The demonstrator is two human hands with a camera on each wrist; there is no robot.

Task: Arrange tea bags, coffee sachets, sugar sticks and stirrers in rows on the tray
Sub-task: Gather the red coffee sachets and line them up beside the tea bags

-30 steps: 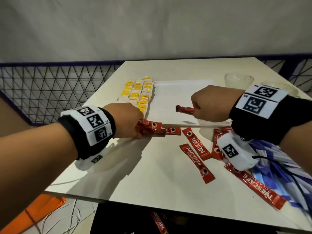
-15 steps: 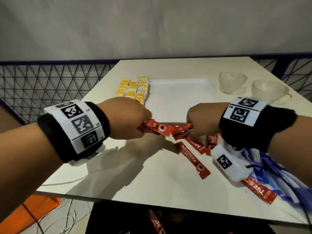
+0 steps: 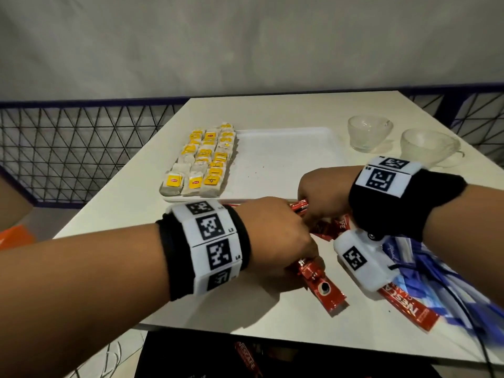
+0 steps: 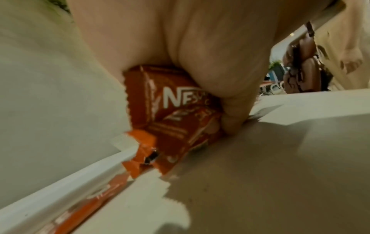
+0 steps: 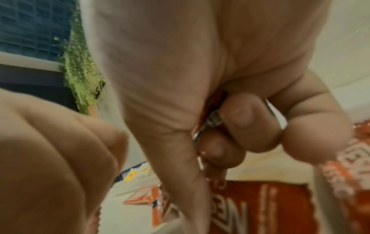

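A white tray lies on the table with rows of yellow-tagged tea bags along its left side. My left hand grips a bunch of red coffee sachets near the table's front; the left wrist view shows the fingers curled round the coffee sachets. My right hand is close beside it and grips another red coffee sachet, seen between its curled fingers in the right wrist view. Loose sachets lie under and right of the hands.
Two empty glass cups stand right of the tray. A pile of blue and white sugar sticks lies at the right front. A sachet lies below the table's front edge. A wire mesh fence runs behind.
My right hand has come back from over the tray toward the front with its sachet. My left hand has swung its bunch of sachets toward the table's front, and both hands now meet.
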